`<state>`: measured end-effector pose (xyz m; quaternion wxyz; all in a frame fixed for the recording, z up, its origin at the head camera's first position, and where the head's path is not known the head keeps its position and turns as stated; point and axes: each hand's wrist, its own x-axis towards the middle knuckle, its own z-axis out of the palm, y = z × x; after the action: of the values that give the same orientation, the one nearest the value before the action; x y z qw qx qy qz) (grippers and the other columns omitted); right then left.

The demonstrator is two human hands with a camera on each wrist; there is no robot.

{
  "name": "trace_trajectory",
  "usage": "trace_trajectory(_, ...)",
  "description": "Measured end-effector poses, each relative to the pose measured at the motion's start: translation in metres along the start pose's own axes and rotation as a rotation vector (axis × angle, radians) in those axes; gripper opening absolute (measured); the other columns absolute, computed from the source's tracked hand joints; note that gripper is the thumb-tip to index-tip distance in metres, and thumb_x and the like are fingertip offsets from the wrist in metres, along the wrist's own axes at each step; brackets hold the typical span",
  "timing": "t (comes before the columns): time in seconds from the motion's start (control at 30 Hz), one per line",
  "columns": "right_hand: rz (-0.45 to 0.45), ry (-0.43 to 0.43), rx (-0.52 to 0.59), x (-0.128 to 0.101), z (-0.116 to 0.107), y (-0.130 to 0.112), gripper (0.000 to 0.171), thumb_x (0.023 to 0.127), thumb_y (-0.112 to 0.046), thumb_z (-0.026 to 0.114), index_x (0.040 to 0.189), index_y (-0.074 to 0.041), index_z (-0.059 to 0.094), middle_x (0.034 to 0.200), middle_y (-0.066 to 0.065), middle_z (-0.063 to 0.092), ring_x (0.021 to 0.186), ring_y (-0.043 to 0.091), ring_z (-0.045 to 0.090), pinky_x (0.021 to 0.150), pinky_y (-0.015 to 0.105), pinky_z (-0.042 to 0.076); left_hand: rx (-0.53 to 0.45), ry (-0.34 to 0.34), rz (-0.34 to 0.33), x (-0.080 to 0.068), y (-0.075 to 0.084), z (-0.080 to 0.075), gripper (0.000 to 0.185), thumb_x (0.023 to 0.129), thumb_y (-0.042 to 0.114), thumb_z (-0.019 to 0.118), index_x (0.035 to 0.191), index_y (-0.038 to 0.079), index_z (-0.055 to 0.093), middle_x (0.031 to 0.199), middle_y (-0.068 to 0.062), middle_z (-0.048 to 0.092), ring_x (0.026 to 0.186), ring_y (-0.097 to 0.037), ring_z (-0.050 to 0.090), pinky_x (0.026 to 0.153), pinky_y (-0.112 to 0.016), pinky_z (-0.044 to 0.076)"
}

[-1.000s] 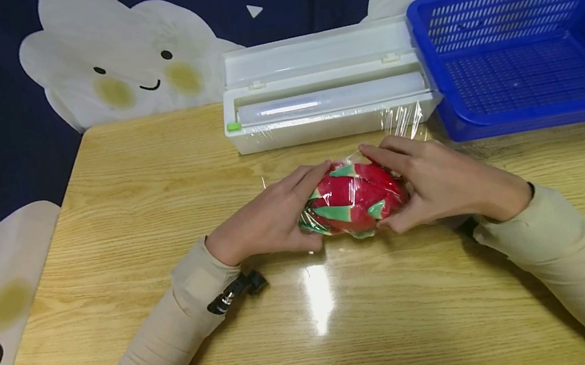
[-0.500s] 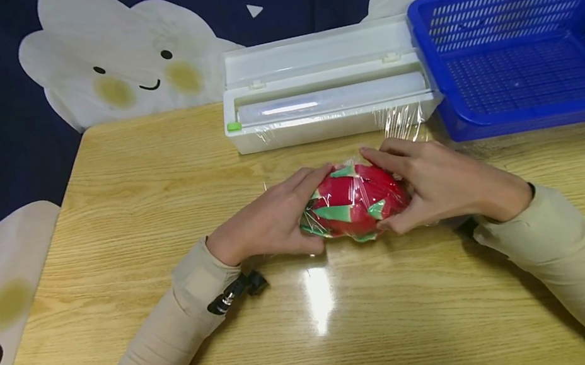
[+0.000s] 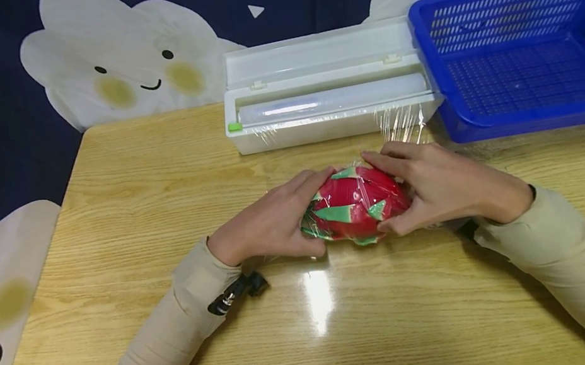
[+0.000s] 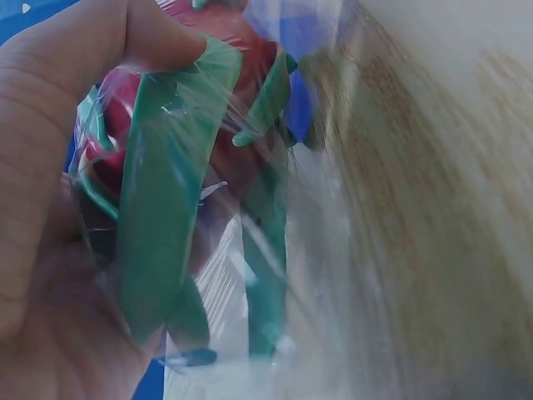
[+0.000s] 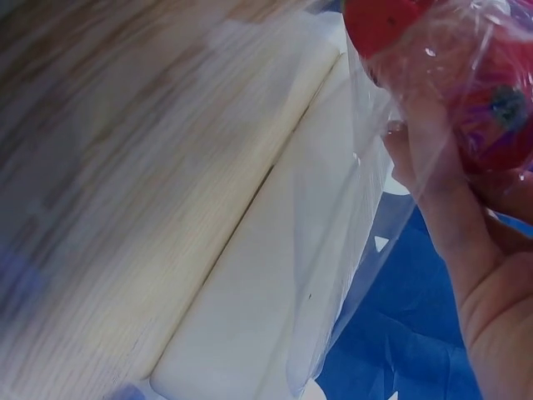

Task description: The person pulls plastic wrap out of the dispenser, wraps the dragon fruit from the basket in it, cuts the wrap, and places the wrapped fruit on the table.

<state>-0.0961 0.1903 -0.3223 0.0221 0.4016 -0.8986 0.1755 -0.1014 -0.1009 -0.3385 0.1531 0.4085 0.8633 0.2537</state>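
Observation:
A red dragon fruit with green scales (image 3: 354,203) lies on the wooden table (image 3: 155,185), covered in clear cling film (image 3: 402,124) that stretches back to the white dispenser (image 3: 327,97). My left hand (image 3: 275,220) grips the fruit's left end, and my right hand (image 3: 436,185) grips its right end. In the left wrist view the film-covered dragon fruit (image 4: 196,179) sits against my palm, under my left hand's thumb (image 4: 108,50). The right wrist view shows the red dragon fruit (image 5: 450,75) under film, held by my right hand's fingers (image 5: 433,192).
The open dispenser with its film roll (image 3: 331,98) stands at the table's back. A blue plastic basket (image 3: 524,50) sits at the back right. A dark cloth with cloud faces (image 3: 124,62) hangs behind and to the left. A light glare (image 3: 319,299) marks the table's front.
The fruit has turned slightly between my hands and the film lies tighter over it. Both hands keep their places.

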Motion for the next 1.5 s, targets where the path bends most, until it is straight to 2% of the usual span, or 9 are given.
trace_trajectory(0.3,0.012,-0.020,0.014,-0.0001,-0.0004,-0.0011,0.097,0.067,-0.055,0.081,0.139,0.006,0.060,0.104,0.009,0.066,0.069,0.006,0.052,0.053,0.016,0.046,-0.001,-0.011,-0.005,0.0000,0.0010,-0.0010,0.109,0.070,0.037,0.079,0.162,0.009,0.028,0.147,-0.004,0.051,0.122,-0.013,0.056,0.107,-0.033,0.055)
trace_trajectory(0.67,0.037,-0.054,0.009,-0.0003,-0.0004,-0.0026,0.094,0.067,-0.056,0.081,0.138,0.004,0.062,0.103,0.008,0.066,0.071,0.007,0.055,0.055,0.017,0.050,-0.022,-0.008,0.018,0.0000,0.0003,-0.0002,0.101,0.070,0.034,0.079,0.158,0.012,0.035,0.137,0.002,0.056,0.117,-0.008,0.055,0.103,-0.029,0.056)
trace_trajectory(0.93,0.039,-0.062,0.028,-0.0008,0.0002,-0.0030,0.092,0.067,-0.054,0.083,0.136,0.004,0.063,0.103,0.009,0.067,0.068,0.006,0.056,0.056,0.015,0.052,-0.050,-0.054,0.000,-0.0006,0.0014,-0.0011,0.102,0.072,0.035,0.080,0.159,0.011,0.033,0.139,0.001,0.055,0.117,-0.009,0.055,0.101,-0.029,0.056)
trace_trajectory(1.3,0.032,-0.072,0.054,-0.0002,0.0007,-0.0035,0.086,0.068,-0.048,0.083,0.135,0.004,0.065,0.097,0.005,0.066,0.068,0.004,0.055,0.056,0.014,0.052,-0.068,-0.075,-0.007,-0.0022,0.0029,-0.0018,0.102,0.071,0.037,0.081,0.158,0.011,0.034,0.136,0.003,0.056,0.113,-0.009,0.057,0.097,-0.027,0.057)
trace_trajectory(1.5,0.005,-0.066,0.063,-0.0004,0.0023,-0.0022,0.082,0.069,-0.046,0.082,0.132,0.004,0.066,0.088,0.000,0.063,0.063,0.002,0.051,0.053,0.014,0.048,-0.059,-0.080,0.003,-0.0018,0.0026,-0.0012,0.099,0.071,0.035,0.079,0.156,0.008,0.036,0.134,0.002,0.057,0.112,-0.009,0.057,0.095,-0.026,0.057)
